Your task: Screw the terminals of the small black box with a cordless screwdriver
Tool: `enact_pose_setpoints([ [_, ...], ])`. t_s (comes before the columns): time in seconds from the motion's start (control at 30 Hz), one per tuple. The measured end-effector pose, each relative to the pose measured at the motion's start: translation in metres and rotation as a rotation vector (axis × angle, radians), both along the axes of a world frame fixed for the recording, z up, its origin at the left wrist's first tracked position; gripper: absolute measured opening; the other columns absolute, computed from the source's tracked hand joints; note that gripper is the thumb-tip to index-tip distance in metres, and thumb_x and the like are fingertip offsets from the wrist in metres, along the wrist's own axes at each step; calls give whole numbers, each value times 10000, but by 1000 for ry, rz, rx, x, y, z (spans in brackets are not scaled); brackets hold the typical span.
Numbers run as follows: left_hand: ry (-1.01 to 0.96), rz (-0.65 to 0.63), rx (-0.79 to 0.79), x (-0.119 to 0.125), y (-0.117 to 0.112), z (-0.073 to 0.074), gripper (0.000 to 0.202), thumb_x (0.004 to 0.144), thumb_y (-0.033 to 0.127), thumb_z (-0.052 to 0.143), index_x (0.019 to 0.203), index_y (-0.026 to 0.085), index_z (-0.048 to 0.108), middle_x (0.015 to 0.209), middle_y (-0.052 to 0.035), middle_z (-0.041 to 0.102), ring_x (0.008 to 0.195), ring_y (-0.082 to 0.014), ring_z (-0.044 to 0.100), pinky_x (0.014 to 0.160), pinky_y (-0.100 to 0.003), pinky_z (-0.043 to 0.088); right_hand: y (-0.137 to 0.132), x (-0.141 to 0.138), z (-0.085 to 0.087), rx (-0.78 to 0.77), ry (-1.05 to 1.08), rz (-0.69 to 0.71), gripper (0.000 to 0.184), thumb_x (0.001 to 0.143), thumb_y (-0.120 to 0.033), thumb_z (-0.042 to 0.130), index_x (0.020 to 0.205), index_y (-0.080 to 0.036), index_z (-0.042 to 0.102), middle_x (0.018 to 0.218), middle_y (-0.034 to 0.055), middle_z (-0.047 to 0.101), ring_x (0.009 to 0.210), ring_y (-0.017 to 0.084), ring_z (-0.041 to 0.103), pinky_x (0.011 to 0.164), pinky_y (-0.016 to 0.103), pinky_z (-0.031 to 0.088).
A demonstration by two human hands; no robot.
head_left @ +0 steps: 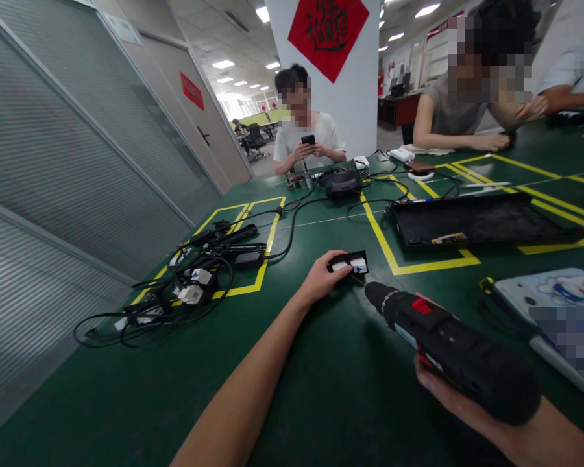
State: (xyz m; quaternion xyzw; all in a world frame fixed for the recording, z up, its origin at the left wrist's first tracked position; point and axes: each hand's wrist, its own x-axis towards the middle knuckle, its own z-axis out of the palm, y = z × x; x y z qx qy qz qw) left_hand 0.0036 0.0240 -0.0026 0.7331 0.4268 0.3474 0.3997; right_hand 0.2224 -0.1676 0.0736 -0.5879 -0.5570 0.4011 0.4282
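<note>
My left hand [321,279] reaches out over the green table and grips a small black part with white and blue inserts [349,262], holding it down on the tabletop. My right hand [448,389] is wrapped round a black and red cordless screwdriver [448,340]. The tool points away from me, and its bit tip sits right at the near edge of the small black part. Most of my right hand's fingers are hidden under the tool body.
A heap of black cables and adapters [194,279] lies at the left inside yellow floor-tape lines. A flat black tray [472,220] sits at the right, a phone with a cartoon case [549,292] nearer. Other people sit at the far side of the table.
</note>
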Motion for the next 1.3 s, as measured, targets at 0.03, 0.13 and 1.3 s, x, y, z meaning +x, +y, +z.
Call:
enact_pose_setpoints([
  [0.03,-4,-3,1,0,0,0,454,774,395,620,1160,164,557,1071,-78,632,925,-189,612,842,-315,492,0,1,-2,15,-11,0,618,659,-157,627,1253,-256,486,1341,56,517,1243,339,457,1095,541,327],
  [0.13,-10,3,11,0,1,-2,447,774,393,622,1151,160,561,1063,-78,634,926,-188,612,848,-314,489,-1,3,-11,17,6,7,640,661,-170,631,1273,-256,465,1292,51,560,1244,347,453,1042,531,408],
  [1.3,21,-22,45,-4,6,-8,467,745,281,644,1185,164,544,1095,-79,621,963,-199,602,877,-320,475,-4,-4,-30,166,-90,-29,666,677,-200,619,1314,-270,439,1293,70,566,1060,354,609,909,541,530],
])
